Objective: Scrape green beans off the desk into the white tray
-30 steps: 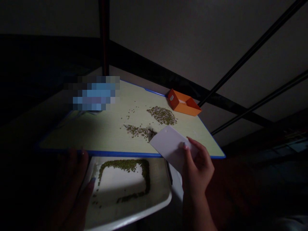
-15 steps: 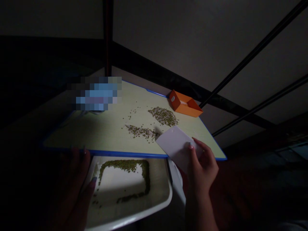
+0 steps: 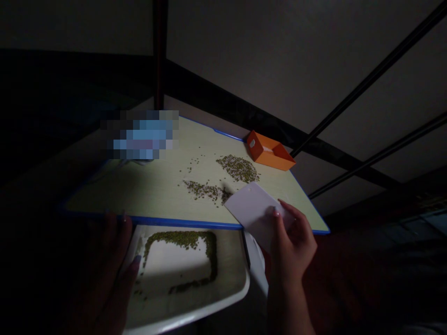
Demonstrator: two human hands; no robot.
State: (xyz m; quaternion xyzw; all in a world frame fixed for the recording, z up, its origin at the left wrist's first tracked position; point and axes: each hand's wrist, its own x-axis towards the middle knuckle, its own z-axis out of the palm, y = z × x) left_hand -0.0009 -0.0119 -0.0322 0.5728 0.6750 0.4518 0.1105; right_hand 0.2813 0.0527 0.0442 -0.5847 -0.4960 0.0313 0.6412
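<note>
Currently, your right fingers point(image 3: 296, 212) pinch the white card point(image 3: 253, 209), its free end beside the seed strip point(image 3: 204, 190), leftward; your left fingers point(image 3: 130, 274) flank the tray point(image 3: 225, 294), grip too dark to tell.

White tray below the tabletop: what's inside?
Inside the white tray, green grains line much of the floor's edge. The tabletop hides its far rim; the left hand covers part of its left side.
</note>
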